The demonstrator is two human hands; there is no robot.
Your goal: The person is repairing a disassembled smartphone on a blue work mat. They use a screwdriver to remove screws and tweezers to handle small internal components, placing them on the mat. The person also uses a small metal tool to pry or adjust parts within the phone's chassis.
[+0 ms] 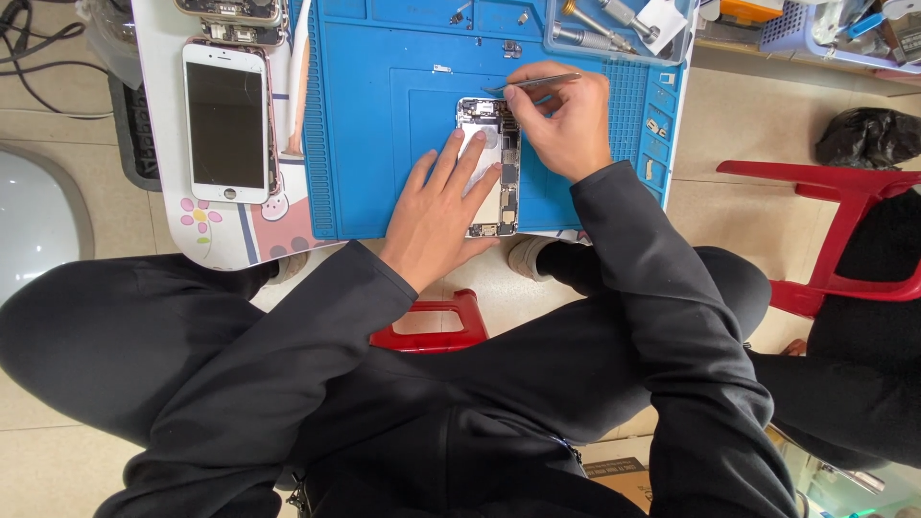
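Note:
An opened phone body [500,182] with its circuit boards exposed lies on a blue repair mat [384,115]. My left hand [436,211] rests flat on the phone's lower left part, fingers spread and pressing it down. Just right of the phone's top end, my right hand [561,120] pinches metal tweezers [537,82], whose tips point left toward the phone's upper edge. Small screws and metal bits [511,48] lie on the mat above the phone.
A detached white phone screen [227,123] lies left of the mat on a white tabletop [158,115]. A clear tray with tools [614,29] sits at the mat's top right. Red plastic stools [844,230] stand to the right and below the table.

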